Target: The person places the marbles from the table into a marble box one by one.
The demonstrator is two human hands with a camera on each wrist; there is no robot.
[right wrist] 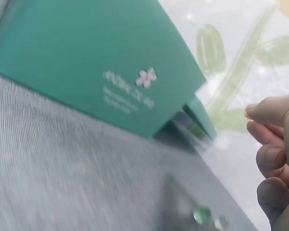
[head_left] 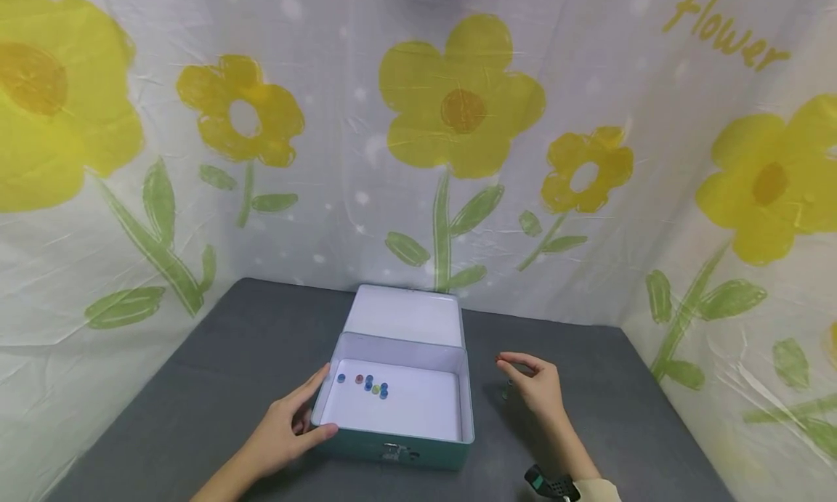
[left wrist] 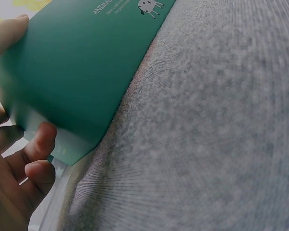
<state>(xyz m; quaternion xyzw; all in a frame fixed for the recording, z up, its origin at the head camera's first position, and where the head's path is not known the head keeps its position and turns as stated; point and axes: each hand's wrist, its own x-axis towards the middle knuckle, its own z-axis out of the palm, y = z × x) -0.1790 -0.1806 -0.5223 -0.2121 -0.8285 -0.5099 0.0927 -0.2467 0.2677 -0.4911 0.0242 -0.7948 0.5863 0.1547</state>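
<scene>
A green tin box [head_left: 431, 455] with a white inside stands with its lid [head_left: 405, 314] tipped back. On its floor, toward the left, lie several small glass beads: mostly blue [head_left: 341, 378], one red [head_left: 359, 379] and one yellow-green [head_left: 375, 389]. My left hand [head_left: 282, 428] holds the box by its front left corner, thumb at the front rim and fingers along the left side. To the right of the box, my right hand [head_left: 541, 390] pinches a small red-orange bead [head_left: 498, 358] between thumb and forefinger, raised over the table. Mostly covered by fingers, the bead shows only its edge.
Below the right hand, a green bead [right wrist: 202, 214] and a clear one [right wrist: 221, 223] lie on the dark grey table [head_left: 275, 342]. A white curtain with yellow flowers [head_left: 314, 255] hangs behind and at both sides. The right wrist wears a black band [head_left: 552, 485].
</scene>
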